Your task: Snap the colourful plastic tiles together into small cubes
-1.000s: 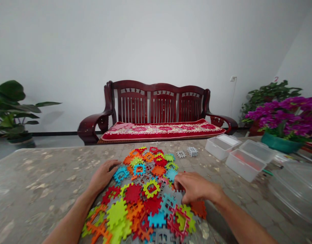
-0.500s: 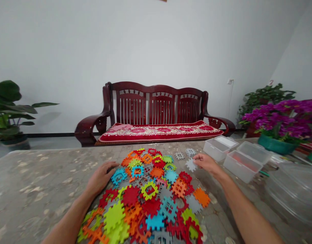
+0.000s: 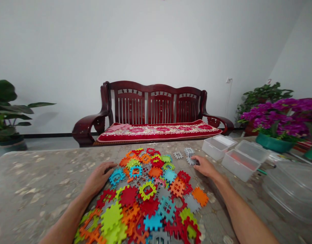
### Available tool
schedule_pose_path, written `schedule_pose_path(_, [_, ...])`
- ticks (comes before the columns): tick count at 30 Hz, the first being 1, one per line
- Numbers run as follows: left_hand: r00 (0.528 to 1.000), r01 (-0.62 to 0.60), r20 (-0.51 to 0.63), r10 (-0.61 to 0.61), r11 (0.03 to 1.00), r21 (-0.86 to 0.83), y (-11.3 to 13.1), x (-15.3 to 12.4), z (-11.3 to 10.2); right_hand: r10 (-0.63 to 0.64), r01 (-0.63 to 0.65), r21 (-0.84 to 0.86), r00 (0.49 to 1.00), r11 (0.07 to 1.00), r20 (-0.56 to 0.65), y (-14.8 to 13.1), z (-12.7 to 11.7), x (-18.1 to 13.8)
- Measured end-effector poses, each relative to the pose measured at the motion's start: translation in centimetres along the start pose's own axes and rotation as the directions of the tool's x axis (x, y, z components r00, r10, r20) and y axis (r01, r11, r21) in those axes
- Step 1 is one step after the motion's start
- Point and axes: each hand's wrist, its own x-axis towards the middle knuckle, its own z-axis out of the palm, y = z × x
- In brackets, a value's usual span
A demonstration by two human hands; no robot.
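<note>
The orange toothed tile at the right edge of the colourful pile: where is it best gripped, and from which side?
Pinch the orange tile by its far and near toothed edges, coming from above on its right. It lies flat on the table, right half clear of the pile, so fingertips should catch the notches there; its left side meets other tiles.

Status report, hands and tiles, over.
Left hand flat at edge of multicoloured toothed plastic tile pile. Right hand on grey toothed plastic tile, grip unclear. Clear plastic boxes just right of it.
</note>
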Motion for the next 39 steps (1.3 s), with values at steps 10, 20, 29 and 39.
schedule_pose_path(10, [1.0,-0.001,0.006,0.001,1.0,0.003,0.0,0.0,0.0,-0.054,0.057,-0.077,0.997,0.995,0.049,1.1,-0.1,0.3])
schedule_pose_path(20, [1.0,-0.014,-0.005,0.014,1.0,0.004,-0.4,0.0,0.2,-0.068,0.073,-0.114,0.996,0.991,0.05,0.6,-1.0,-0.4])
schedule_pose_path(29, [1.0,-0.01,-0.007,0.01,1.0,0.002,-0.3,0.1,0.2,0.177,-0.192,-0.018,0.936,0.981,-0.305,-1.9,-2.1,1.7])
schedule_pose_path(39, [1.0,-0.006,-0.022,0.006,1.0,-0.017,-0.1,-0.1,0.2,0.345,-0.413,-0.297,0.903,0.861,-0.255,-4.4,-1.6,5.1])
